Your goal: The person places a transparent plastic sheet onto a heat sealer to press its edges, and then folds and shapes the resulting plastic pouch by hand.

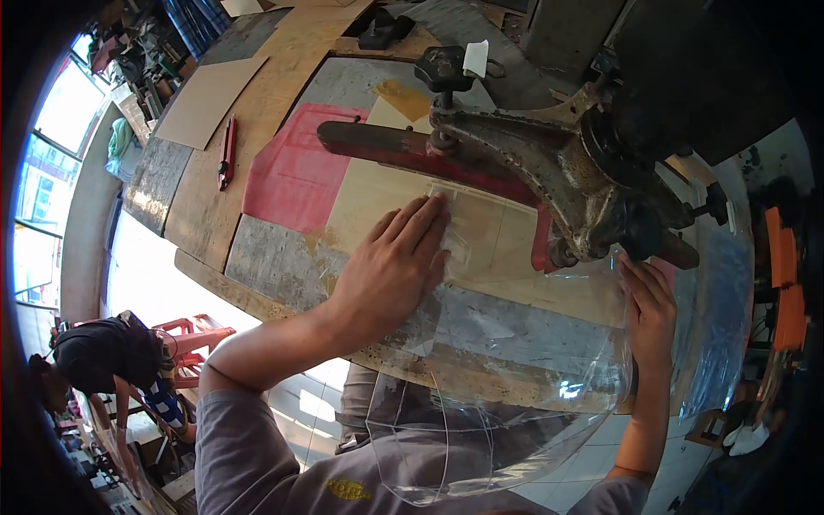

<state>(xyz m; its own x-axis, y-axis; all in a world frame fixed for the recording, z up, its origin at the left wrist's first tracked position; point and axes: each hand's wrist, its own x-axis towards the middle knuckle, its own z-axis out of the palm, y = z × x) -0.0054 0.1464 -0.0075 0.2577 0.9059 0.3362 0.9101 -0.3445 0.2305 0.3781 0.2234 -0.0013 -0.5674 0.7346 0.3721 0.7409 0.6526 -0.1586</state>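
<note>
My left hand [393, 257] lies flat with fingers stretched out, pressing on a clear plastic sheet [549, 378] over the worktable. At the sheet's right side, my right hand [650, 305] has its fingertips together on the plastic's edge. The sheet hangs in loose folds over the table's front edge, before my body. Just beyond both hands sits a press head [541, 163] with a long, red-edged metal bar [369, 144]. Beneath the bar lie a tan sheet [369, 202] and a pink-red sheet [287, 176].
A red utility knife [227, 154] and a brown cardboard sheet [210, 99] lie on the table's left part. A stack of clear bluish plastic [721, 335] is at the far right. Another person [107, 365] bends down at the lower left, near a red stool [193, 339].
</note>
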